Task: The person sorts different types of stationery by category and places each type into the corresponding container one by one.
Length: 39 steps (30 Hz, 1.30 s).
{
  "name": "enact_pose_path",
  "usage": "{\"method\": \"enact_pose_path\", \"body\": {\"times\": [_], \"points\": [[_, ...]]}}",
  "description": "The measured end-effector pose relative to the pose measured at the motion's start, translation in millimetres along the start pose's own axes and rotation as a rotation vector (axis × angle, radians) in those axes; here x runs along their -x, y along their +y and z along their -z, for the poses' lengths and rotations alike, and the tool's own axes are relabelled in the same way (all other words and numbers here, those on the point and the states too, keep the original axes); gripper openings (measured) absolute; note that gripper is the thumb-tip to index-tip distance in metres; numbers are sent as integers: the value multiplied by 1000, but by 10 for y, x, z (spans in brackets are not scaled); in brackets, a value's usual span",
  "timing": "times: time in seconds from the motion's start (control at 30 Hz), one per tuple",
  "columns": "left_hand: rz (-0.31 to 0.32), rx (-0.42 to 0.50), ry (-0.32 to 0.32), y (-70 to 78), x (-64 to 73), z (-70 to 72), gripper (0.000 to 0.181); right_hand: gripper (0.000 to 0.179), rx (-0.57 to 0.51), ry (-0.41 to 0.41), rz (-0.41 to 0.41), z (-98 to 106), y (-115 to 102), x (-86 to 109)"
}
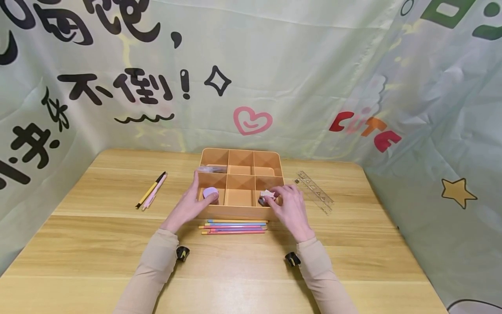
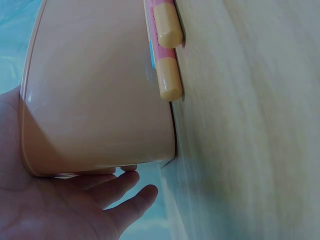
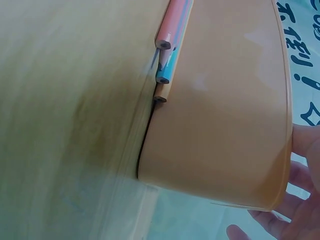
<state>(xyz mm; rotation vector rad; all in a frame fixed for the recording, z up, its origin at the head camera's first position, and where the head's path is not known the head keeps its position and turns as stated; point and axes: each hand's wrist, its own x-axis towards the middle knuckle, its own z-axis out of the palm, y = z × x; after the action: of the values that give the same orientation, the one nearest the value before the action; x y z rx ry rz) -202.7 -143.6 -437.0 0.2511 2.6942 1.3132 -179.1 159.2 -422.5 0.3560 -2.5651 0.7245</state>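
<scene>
Pale green fabric [image 1: 313, 65], softly creased and printed with dark lettering, hangs behind and beside a wooden table [image 1: 235, 283] with smooth, straight-grained boards. Near the far side of the table sits a tan organiser [image 1: 235, 212], a glossy, rigid box with rounded corners and two rows of three square compartments. The person's left hand [image 1: 187, 205] is spread at its left side, fingers loosely extended outside the wall, thumb over the rim; the right hand [image 1: 291, 209] bends over the front-right corner, and whether its thumb and forefinger pinch anything cannot be told. The organiser's back edge lies near the fabric, which limits room behind it, while a broad stretch of wood runs between the beige sleeves [image 1: 145, 270] towards the person, and narrower strips flank the box. A flat, clear ruler [image 1: 315, 192] lies slantwise to the right, near the right hand; slim pencils [image 1: 235, 227] with coloured barrels lie along the foot of the front wall, blocking the approach there. Well to the left, a yellow-and-black pen [image 1: 150, 190] and a pink pen [image 1: 154, 192] lie side by side. A clear packet [image 1: 212, 169] rests in the back-left compartment, a round lilac item [image 1: 210, 191] in the front-left one by the left thumb, and a small white-and-dark item [image 1: 267, 193] in the front-right one at the right fingertips
</scene>
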Motion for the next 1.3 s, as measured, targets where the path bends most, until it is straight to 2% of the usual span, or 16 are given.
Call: {"method": "enact_pose_path", "body": {"times": [0.23, 0.57, 0.83, 1.03, 1.3], "points": [[7, 3, -5, 2, 4, -1, 110, 25, -6, 23, 3, -21, 14, 10], [0, 6, -1, -8, -3, -9, 110, 20, -37, -10, -39, -23, 27, 15], [4, 15, -6, -5, -4, -7, 110, 22, -65, 11, -29, -42, 50, 31], [14, 9, -10, 7, 1, -3, 110, 25, -116, 34, -4, -67, 96, 31], [14, 9, -10, 6, -1, -1, 109, 24, -217, -8, -15, -61, 137, 24]]}}
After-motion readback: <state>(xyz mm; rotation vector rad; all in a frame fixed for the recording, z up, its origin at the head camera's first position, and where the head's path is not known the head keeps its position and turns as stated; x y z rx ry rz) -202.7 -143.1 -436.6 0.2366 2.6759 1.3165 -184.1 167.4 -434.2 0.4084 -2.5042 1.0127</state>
